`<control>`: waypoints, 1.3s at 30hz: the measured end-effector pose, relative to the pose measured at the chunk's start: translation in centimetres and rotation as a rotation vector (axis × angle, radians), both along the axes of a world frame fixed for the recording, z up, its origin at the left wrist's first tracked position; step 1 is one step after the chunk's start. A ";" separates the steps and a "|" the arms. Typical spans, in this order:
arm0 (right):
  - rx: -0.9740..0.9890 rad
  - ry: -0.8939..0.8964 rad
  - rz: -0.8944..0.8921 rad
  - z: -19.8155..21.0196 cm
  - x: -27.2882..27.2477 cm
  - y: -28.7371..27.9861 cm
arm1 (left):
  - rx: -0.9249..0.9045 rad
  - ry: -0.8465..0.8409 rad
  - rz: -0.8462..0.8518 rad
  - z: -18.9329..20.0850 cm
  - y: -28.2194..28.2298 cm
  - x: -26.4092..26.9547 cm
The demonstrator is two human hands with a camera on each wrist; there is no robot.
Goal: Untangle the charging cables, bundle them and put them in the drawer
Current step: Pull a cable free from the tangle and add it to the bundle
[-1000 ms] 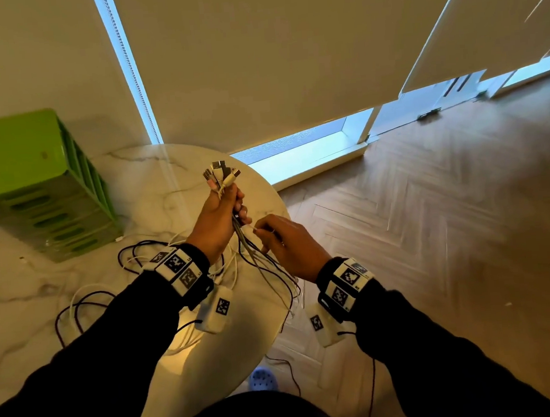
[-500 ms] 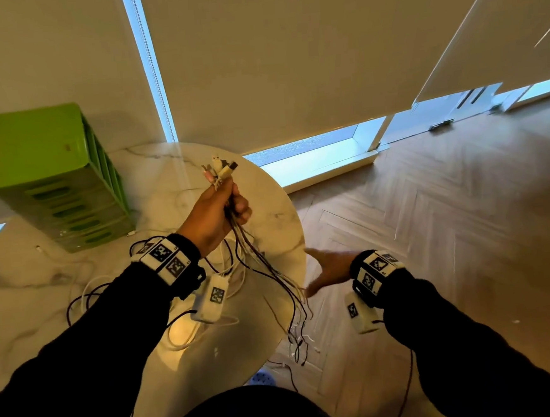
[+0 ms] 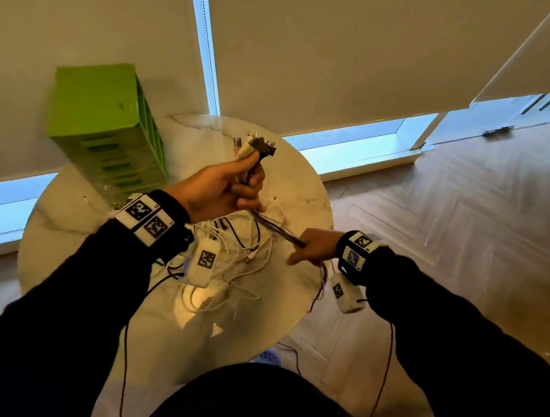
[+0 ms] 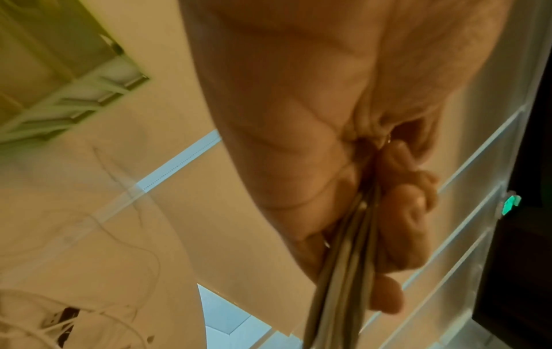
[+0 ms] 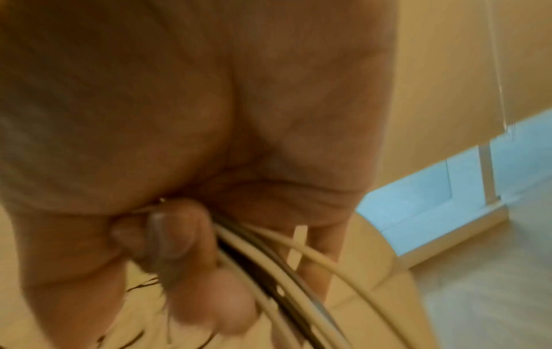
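My left hand (image 3: pixel 232 188) grips a bunch of charging cables just below their plugs (image 3: pixel 255 145), which stick up above the fist. The white and dark cables (image 3: pixel 275 226) run taut down to my right hand (image 3: pixel 306 250), which grips them lower at the table's right edge. In the left wrist view the cables (image 4: pixel 343 271) pass between curled fingers (image 4: pixel 400 238). In the right wrist view curled fingers (image 5: pixel 176 238) close round the cables (image 5: pixel 269 266). More loose white and black cable (image 3: pixel 238 264) lies tangled on the round marble table (image 3: pixel 80 220). The green drawer unit (image 3: pixel 106 129) stands at the table's back left.
Roller blinds hang behind the table, with a bead chain (image 3: pixel 207 49) near the drawer unit. Herringbone wood floor (image 3: pixel 449 227) spreads to the right. A blue shoe (image 3: pixel 269 357) shows under the table's near edge. Thin wires hang from both wrist units.
My right hand came back from beyond the table edge and took hold of the cables below my left hand, pulling them taut. The view swung left, bringing the drawer unit toward centre.
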State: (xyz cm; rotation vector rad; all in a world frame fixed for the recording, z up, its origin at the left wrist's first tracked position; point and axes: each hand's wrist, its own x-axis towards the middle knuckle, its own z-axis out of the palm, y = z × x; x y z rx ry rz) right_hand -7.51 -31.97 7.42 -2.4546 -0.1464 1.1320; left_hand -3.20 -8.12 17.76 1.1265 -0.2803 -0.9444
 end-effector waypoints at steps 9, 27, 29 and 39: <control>0.181 -0.438 0.011 -2.3 -1.3 3.2 | -0.216 0.001 0.798 0.3 0.0 2.1; 0.075 -0.275 -0.058 -7.3 3.8 1.2 | 0.330 -0.121 0.715 -8.8 -0.3 0.3; -0.041 -0.331 -0.027 -9.7 4.7 0.4 | 0.376 -0.145 0.685 -9.0 -0.4 -0.1; -0.113 -0.431 0.068 -11.6 7.2 0.1 | 0.421 -0.124 0.735 -10.2 0.1 -0.5</control>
